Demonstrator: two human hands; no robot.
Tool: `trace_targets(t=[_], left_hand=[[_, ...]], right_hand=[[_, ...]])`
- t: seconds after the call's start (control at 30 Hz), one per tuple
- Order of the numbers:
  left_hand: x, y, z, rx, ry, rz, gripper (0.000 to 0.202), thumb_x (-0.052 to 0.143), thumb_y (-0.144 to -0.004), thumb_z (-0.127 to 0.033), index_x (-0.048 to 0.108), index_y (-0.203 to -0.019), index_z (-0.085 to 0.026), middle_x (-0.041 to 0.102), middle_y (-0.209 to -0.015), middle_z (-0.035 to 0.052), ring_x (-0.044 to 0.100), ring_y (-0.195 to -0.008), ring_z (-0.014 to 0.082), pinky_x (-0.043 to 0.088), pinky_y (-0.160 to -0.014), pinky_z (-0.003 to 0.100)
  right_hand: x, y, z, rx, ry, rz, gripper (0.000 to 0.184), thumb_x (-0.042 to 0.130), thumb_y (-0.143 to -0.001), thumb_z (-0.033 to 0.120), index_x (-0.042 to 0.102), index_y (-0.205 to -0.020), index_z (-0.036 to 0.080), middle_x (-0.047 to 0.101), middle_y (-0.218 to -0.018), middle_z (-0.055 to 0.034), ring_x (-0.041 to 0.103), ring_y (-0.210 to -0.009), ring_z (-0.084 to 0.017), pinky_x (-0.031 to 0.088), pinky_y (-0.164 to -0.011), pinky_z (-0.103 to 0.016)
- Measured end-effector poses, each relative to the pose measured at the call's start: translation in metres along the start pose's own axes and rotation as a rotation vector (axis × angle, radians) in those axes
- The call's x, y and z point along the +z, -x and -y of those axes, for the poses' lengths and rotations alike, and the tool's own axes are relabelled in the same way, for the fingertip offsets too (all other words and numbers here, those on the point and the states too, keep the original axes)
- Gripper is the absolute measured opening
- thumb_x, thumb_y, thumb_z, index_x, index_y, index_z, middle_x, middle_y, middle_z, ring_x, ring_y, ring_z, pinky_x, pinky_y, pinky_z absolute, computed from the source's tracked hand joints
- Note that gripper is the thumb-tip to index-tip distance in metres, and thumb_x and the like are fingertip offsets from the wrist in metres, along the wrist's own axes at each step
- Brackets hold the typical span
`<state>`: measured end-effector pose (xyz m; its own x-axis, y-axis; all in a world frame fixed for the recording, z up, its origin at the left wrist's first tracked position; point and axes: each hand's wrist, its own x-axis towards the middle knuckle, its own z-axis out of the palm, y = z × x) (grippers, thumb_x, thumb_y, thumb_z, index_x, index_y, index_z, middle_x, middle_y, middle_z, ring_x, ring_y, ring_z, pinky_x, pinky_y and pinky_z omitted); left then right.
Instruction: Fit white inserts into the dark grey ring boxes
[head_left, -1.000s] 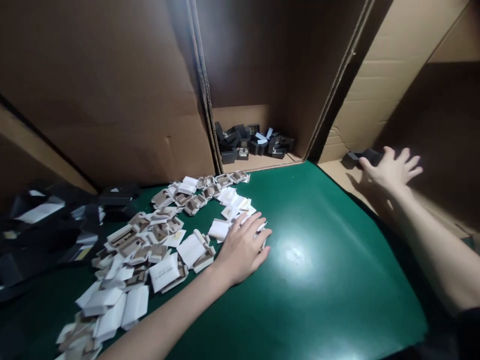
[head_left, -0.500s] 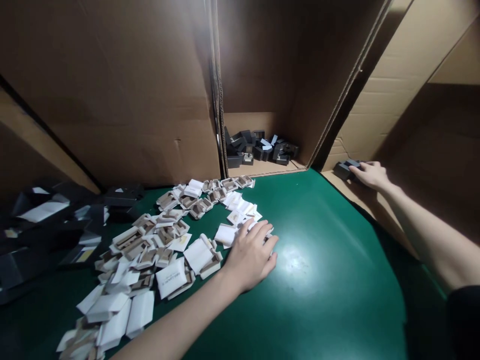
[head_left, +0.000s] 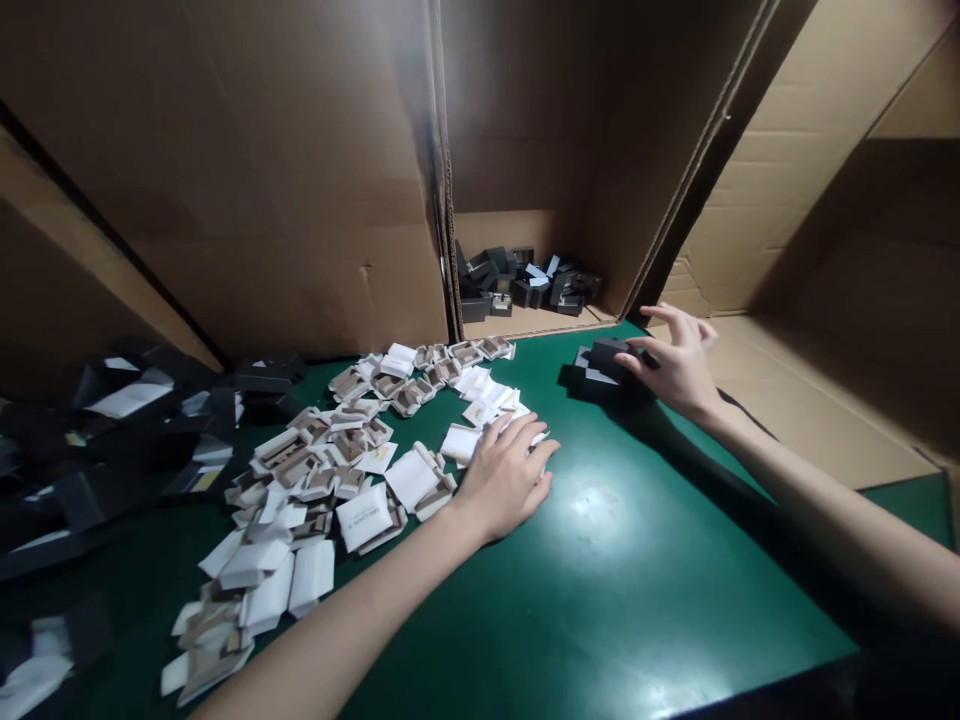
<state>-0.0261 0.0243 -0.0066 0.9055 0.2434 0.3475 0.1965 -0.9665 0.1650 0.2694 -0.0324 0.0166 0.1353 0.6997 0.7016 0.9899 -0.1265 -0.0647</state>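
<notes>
My left hand (head_left: pixel 506 480) lies with fingers extended over the right end of a spread of small white cardboard pieces (head_left: pixel 409 475). Its fingertips cover part of a white piece; whether it grips any is hidden. My right hand (head_left: pixel 679 365) is at the back right of the green table, with thumb and a finger pinching the right end of a small black box (head_left: pixel 611 355). The other fingers are raised off it. Pale grey flat parts show beside and under this box, and a dark shadow falls around it.
Small black boxes (head_left: pixel 529 280) are heaped in an upright cardboard box at the back. Larger black boxes with white inserts (head_left: pixel 127 390) lie at the left. Another cardboard box (head_left: pixel 810 390) stands open at the right. The green table (head_left: pixel 600 570) has brown-and-white opened cartons (head_left: pixel 292 460) spread across its left side.
My right hand has moved left with the small black box, from the right-hand cardboard box to over the green table. My left hand stays on the white pieces. The view has shifted slightly.
</notes>
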Motion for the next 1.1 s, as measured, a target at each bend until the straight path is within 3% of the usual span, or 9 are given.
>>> trace_targets(t=[0.13, 0.2, 0.33, 0.47, 0.57, 0.77, 0.97, 1.03, 1.1], left_hand=[[-0.003, 0.000, 0.002, 0.023, -0.017, 0.040, 0.033, 0.043, -0.090, -0.024, 0.055, -0.120, -0.018, 0.054, -0.128, 0.0108, 0.040, -0.130, 0.0260, 0.026, -0.112, 0.048], [-0.004, -0.001, 0.003, 0.026, -0.013, 0.051, 0.032, 0.043, -0.091, -0.025, 0.056, -0.118, -0.017, 0.055, -0.127, 0.0109, 0.040, -0.130, 0.0262, 0.025, -0.112, 0.047], [-0.004, -0.002, 0.005, 0.028, 0.001, 0.053, 0.030, 0.043, -0.091, -0.027, 0.059, -0.114, -0.018, 0.056, -0.126, 0.0111, 0.040, -0.129, 0.0264, 0.027, -0.111, 0.048], [-0.005, -0.003, 0.005, 0.016, 0.011, 0.043, 0.029, 0.043, -0.090, -0.027, 0.059, -0.113, -0.018, 0.055, -0.127, 0.0116, 0.042, -0.128, 0.0260, 0.029, -0.110, 0.048], [-0.005, -0.003, 0.004, 0.014, 0.008, 0.045, 0.029, 0.043, -0.090, -0.026, 0.060, -0.112, -0.018, 0.055, -0.127, 0.0119, 0.043, -0.127, 0.0258, 0.029, -0.110, 0.048], [-0.005, -0.005, 0.004, 0.016, 0.001, 0.027, 0.028, 0.044, -0.090, -0.025, 0.060, -0.110, -0.017, 0.056, -0.125, 0.0112, 0.044, -0.125, 0.0261, 0.031, -0.108, 0.049], [-0.003, -0.004, 0.004, 0.079, -0.070, -0.007, 0.025, 0.051, -0.085, -0.021, 0.064, -0.105, -0.011, 0.057, -0.123, 0.0148, 0.043, -0.125, 0.0296, 0.033, -0.109, 0.050], [-0.003, -0.003, 0.003, 0.111, -0.110, -0.011, 0.020, 0.052, -0.083, -0.017, 0.065, -0.097, -0.011, 0.058, -0.120, 0.0151, 0.043, -0.126, 0.0305, 0.031, -0.110, 0.051], [-0.005, -0.003, 0.002, 0.117, -0.141, -0.020, 0.020, 0.052, -0.082, -0.014, 0.065, -0.097, -0.012, 0.060, -0.116, 0.0134, 0.044, -0.125, 0.0300, 0.031, -0.110, 0.051]], right_hand=[[-0.011, -0.006, 0.037, -0.036, -0.148, -0.004, 0.017, 0.061, -0.083, 0.039, 0.069, -0.090, 0.025, 0.061, -0.117, -0.0086, 0.053, -0.111, -0.032, 0.033, -0.094, -0.053], [-0.006, -0.008, 0.041, 0.063, -0.333, 0.084, 0.023, 0.058, -0.084, 0.043, 0.067, -0.089, 0.023, 0.066, -0.100, -0.0080, 0.061, -0.091, -0.026, 0.043, -0.082, -0.044], [0.012, -0.017, 0.020, 0.375, -0.526, 0.014, 0.032, 0.055, -0.083, 0.049, 0.065, -0.088, 0.019, 0.068, -0.087, -0.0075, 0.063, -0.076, -0.022, 0.050, -0.067, -0.035], [0.014, -0.028, -0.008, 0.496, -0.541, -0.212, 0.030, 0.061, -0.078, 0.046, 0.059, -0.091, 0.020, 0.066, -0.089, -0.0080, 0.063, -0.081, -0.023, 0.053, -0.068, -0.037], [0.008, -0.029, -0.011, 0.575, -0.816, -0.228, 0.030, 0.063, -0.076, 0.047, 0.055, -0.090, 0.021, 0.064, -0.085, -0.0058, 0.064, -0.077, -0.021, 0.055, -0.065, -0.037], [-0.011, -0.006, 0.028, 0.730, -1.537, 0.163, 0.025, 0.066, -0.078, 0.042, 0.060, -0.090, 0.022, 0.068, -0.087, -0.0041, 0.066, -0.082, -0.017, 0.056, -0.072, -0.030], [-0.021, 0.023, 0.073, 0.625, -1.892, 0.867, 0.031, 0.071, -0.075, 0.041, 0.062, -0.092, 0.016, 0.066, -0.075, -0.0028, 0.063, -0.063, -0.013, 0.055, -0.064, -0.029], [-0.016, 0.026, 0.074, 0.653, -1.877, 0.883, 0.031, 0.069, -0.077, 0.042, 0.062, -0.092, 0.016, 0.065, -0.075, -0.0031, 0.062, -0.062, -0.013, 0.055, -0.063, -0.030], [-0.007, 0.027, 0.066, 0.738, -1.804, 0.675, 0.029, 0.068, -0.077, 0.044, 0.061, -0.088, 0.018, 0.063, -0.072, -0.0012, 0.060, -0.061, -0.012, 0.054, -0.061, -0.028]])
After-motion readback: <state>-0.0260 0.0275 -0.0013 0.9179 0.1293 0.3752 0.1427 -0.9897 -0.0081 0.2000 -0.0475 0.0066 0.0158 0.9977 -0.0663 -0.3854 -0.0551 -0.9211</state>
